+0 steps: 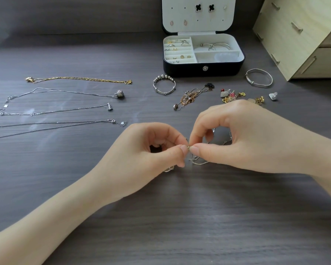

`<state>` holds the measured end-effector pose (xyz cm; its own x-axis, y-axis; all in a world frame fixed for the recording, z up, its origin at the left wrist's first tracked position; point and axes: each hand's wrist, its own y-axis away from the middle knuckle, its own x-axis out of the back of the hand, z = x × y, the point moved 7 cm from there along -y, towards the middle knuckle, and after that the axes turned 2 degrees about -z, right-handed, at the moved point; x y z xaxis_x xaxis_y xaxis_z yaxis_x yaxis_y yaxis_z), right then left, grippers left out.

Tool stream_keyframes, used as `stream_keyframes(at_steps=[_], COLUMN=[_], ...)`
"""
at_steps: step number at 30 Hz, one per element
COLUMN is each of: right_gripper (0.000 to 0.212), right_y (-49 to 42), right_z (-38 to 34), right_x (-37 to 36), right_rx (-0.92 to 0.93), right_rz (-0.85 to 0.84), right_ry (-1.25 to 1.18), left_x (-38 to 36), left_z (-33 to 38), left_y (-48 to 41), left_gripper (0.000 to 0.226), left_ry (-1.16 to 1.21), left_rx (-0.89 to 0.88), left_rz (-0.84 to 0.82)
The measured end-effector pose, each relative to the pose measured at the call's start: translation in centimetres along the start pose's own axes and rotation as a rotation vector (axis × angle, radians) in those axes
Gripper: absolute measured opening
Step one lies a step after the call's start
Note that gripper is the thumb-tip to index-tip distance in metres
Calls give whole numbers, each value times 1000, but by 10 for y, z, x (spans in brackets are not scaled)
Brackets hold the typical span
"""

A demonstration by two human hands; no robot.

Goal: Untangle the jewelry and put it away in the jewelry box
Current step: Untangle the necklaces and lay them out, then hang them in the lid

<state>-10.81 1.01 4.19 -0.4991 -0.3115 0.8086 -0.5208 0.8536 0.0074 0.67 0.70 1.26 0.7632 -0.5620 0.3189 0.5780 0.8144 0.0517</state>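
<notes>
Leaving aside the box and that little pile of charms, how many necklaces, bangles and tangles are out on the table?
Necklaces laid straight: 4 (gold necklace, silver necklaces)
Bangles: 2 (beaded bangle, plain bangle)
Tangled heap of chains: 1
Chain being untangled: 1
Total: 8

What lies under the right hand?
A silver chain, pinched between the right hand and left hand; a few loops peek out, the rest is covered by the palm.

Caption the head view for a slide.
Left hand and right hand pinch a silver chain before the open jewelry box.
</notes>
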Motion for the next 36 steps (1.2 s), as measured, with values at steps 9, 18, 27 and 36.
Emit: stream_keyframes(at_steps=[9,18,27,36], right_gripper=[15,15,18,16], right_y=[-1,0,1,-1], right_z=[1,9,12,13], right_x=[0,-7,-13,-13], right_rx=[-64,-194,-184,-183], right_rz=[-54,-164,-197,-188], right_ry=[-116,-291,-310,-313], left_x=[1,12,12,14], left_z=[-1,9,12,16], left_y=[-1,3,4,7], left_gripper=[10,8,17,18], left_ry=[55,-202,-401,-312], left_rx=[33,-111,-171,-217], left_rz=[-25,126,186,208])
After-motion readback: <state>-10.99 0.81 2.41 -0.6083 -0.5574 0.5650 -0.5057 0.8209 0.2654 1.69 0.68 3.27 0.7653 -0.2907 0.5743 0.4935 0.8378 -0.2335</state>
